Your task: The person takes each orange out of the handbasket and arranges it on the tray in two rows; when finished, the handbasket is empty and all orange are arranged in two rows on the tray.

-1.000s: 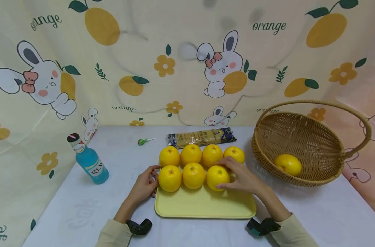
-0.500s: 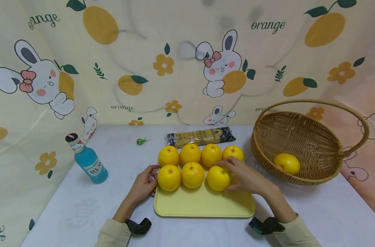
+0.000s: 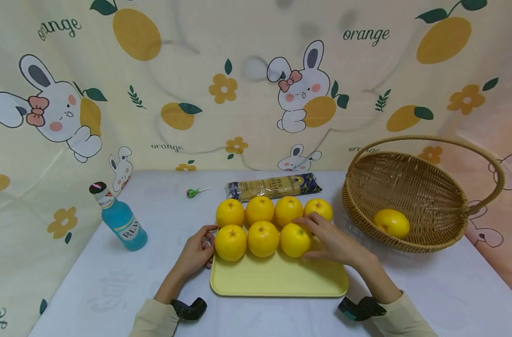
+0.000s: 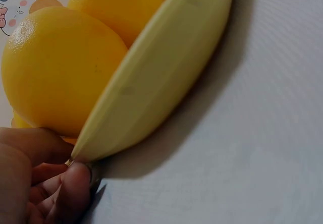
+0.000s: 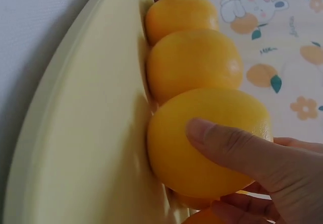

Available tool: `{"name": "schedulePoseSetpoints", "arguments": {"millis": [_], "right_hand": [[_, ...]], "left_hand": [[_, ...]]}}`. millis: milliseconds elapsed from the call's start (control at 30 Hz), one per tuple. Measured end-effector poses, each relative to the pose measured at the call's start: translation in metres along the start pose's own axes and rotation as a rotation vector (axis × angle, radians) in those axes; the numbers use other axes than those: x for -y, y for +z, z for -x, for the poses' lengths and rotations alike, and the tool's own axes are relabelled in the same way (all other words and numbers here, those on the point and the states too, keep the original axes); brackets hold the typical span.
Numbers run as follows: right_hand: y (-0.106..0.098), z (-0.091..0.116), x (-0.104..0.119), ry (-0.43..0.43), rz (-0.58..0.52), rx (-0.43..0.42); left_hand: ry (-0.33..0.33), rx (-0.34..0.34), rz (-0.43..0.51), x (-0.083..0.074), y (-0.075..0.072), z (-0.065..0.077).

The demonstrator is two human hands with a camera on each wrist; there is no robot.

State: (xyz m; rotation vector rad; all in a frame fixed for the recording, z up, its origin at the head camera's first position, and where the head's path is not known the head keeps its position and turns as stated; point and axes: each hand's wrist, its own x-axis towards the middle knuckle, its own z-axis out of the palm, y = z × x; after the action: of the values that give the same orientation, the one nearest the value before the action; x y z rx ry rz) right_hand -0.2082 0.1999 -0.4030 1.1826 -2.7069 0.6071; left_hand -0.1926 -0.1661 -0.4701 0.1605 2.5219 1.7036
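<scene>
A pale yellow tray (image 3: pixel 260 279) carries several yellow oranges in two rows. My left hand (image 3: pixel 195 252) pinches the tray's left rim between thumb and fingers; the left wrist view shows the thumb below the tray edge (image 4: pixel 156 82). With my right hand (image 3: pixel 337 241) I grip the rightmost orange (image 3: pixel 293 239) of the front row. In the right wrist view, the thumb presses on that orange (image 5: pixel 176 156) while the other fingers reach round its far side, partly hidden. It sits on the tray beside the middle front orange (image 3: pixel 263 239).
A wicker basket (image 3: pixel 411 182) with one yellow fruit (image 3: pixel 391 223) inside stands at the right. Behind the tray lies a gold and navy packet (image 3: pixel 272 186). A lollipop (image 3: pixel 192 192) lies farther left, and a blue bottle (image 3: pixel 122 222) stands at the left.
The orange at my right hand shifted slightly right, then back left and a little away from me. My right thumb has drawn back to the right. The left hand stays at the tray's rim.
</scene>
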Motion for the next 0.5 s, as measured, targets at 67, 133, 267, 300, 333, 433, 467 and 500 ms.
{"name": "schedulePoseSetpoints", "arguments": {"millis": [67,133,267,300,333,433,467,500], "right_hand": [[0.002,-0.001,0.000,-0.001,-0.006,-0.005],[0.003,-0.001,0.000,-0.001,-0.009,-0.010],[0.005,-0.002,0.000,0.006,-0.001,-0.012],[0.005,-0.002,0.000,0.010,-0.006,-0.009],[0.004,-0.002,0.001,0.016,-0.014,-0.007],[-0.003,-0.001,0.003,0.043,-0.056,-0.011],[-0.007,-0.001,0.004,0.053,-0.069,-0.020],[-0.011,0.000,0.004,0.064,-0.077,-0.035]], "left_hand": [[-0.002,-0.002,-0.004,0.000,0.000,0.000],[-0.007,-0.005,-0.007,0.000,0.000,0.000],[-0.016,-0.013,-0.009,0.001,0.000,0.000],[-0.019,-0.016,-0.010,0.000,0.000,0.000],[-0.021,-0.017,-0.011,0.000,0.000,0.000],[-0.026,-0.018,-0.019,-0.008,0.001,0.003],[-0.024,-0.016,-0.021,-0.013,0.000,0.005],[-0.022,-0.012,-0.024,-0.018,0.000,0.007]]}}
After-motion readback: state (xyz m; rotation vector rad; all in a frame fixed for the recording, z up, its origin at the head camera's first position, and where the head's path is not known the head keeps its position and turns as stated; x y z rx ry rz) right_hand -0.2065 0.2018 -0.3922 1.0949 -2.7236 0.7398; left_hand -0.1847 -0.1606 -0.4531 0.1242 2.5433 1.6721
